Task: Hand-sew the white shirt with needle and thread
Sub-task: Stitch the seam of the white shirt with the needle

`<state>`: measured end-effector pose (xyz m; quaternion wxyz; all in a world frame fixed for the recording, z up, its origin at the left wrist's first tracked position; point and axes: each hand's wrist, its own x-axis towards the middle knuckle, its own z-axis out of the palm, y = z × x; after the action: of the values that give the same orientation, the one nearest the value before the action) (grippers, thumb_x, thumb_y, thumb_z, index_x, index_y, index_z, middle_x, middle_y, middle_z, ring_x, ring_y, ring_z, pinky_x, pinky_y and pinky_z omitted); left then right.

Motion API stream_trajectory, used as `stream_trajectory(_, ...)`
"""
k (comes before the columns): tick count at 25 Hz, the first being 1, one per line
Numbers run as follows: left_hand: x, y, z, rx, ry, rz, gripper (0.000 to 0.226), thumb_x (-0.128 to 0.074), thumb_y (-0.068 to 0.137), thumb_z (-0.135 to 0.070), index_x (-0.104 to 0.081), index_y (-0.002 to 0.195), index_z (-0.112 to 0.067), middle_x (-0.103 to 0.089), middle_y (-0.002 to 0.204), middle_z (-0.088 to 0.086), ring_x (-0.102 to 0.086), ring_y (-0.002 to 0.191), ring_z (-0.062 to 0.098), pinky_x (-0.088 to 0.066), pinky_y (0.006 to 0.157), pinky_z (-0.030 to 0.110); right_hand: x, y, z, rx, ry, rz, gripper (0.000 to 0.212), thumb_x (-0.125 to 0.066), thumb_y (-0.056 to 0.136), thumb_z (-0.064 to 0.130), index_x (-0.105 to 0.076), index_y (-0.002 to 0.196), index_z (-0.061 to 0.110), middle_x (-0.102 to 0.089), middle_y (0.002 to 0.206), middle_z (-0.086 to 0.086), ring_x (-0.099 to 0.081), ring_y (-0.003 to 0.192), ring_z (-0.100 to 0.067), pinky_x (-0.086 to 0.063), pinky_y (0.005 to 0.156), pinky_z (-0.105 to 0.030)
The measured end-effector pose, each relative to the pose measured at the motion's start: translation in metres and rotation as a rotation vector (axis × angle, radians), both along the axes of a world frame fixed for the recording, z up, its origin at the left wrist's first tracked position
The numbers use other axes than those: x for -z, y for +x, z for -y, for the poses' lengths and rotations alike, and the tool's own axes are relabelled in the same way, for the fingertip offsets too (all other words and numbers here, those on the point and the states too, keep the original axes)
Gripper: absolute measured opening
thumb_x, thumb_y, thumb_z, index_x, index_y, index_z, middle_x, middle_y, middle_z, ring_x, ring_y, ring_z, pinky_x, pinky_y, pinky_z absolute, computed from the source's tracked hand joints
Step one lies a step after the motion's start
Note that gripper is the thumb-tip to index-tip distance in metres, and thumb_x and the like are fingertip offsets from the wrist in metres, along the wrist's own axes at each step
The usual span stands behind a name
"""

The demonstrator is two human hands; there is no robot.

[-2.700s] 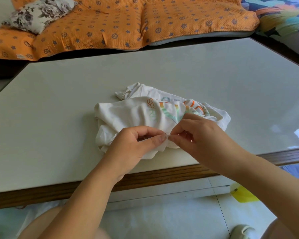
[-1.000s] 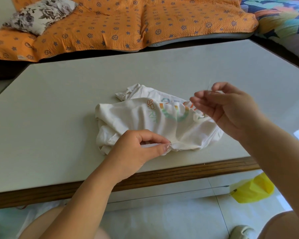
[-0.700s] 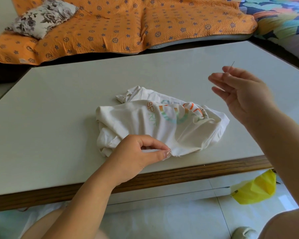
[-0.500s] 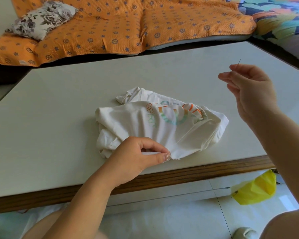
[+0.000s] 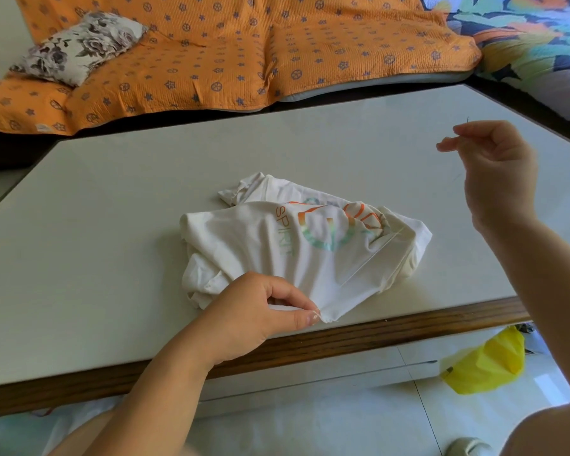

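Now right hand (image 5: 494,169) pinches needle (image 5: 467,119) at upper right of frame, tip up, well apart from shirt (image 5: 260,238) at centre of table (image 5: 112,192). Thread (image 5: 369,258) runs diagonally down-left to the hem, which left hand (image 5: 257,317) pinches at lower centre; left is nearer. Earlier both hands met at hem; right has since drawn up-right.

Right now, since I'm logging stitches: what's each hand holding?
Left hand: pinches the white shirt at its near edge.
Right hand: pinches the needle.
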<state>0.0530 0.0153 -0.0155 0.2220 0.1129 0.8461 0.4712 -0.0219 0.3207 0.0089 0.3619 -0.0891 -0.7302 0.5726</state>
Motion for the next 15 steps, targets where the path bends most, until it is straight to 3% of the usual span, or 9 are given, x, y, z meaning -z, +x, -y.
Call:
stream_trajectory(7,-0.0021,-0.0014,0.0025,0.028,-0.028,0.000,0.005,-0.080,0.079,-0.035,-0.077,0.080,-0.039,-0.075,0.086,-0.015,-0.068,0.086,-0.002,-0.048,0.081,0.015,0.0061,-0.0014,0.0019,-0.023,0.063,0.063,0.023,-0.050,0.092,0.000,-0.066,0.099,0.016,-0.071,0.084,0.005,-0.068,0.088,-0.008,-0.046,0.078,-0.009)
stream_trajectory(12,-0.0037,-0.0040,0.0081,0.100,-0.113,0.005,0.004,-0.081,0.077,-0.038,-0.078,0.080,-0.037,-0.075,0.084,-0.012,-0.068,0.085,0.001,-0.053,0.086,0.023,0.0083,-0.0041,-0.0028,0.010,0.085,0.091,0.022,-0.051,0.093,0.001,-0.067,0.102,0.013,-0.071,0.083,0.006,-0.069,0.089,-0.007,-0.050,0.087,-0.017)
stream_trajectory(15,-0.0048,-0.0048,0.0081,0.110,-0.136,0.005,0.005,-0.080,0.077,-0.039,-0.078,0.081,-0.036,-0.075,0.085,-0.013,-0.068,0.086,0.001,-0.053,0.088,0.024,0.0085,-0.0035,-0.0042,0.035,0.099,0.098,0.022,-0.050,0.094,0.001,-0.067,0.105,0.010,-0.072,0.087,-0.001,-0.068,0.085,-0.001,-0.050,0.086,-0.014)
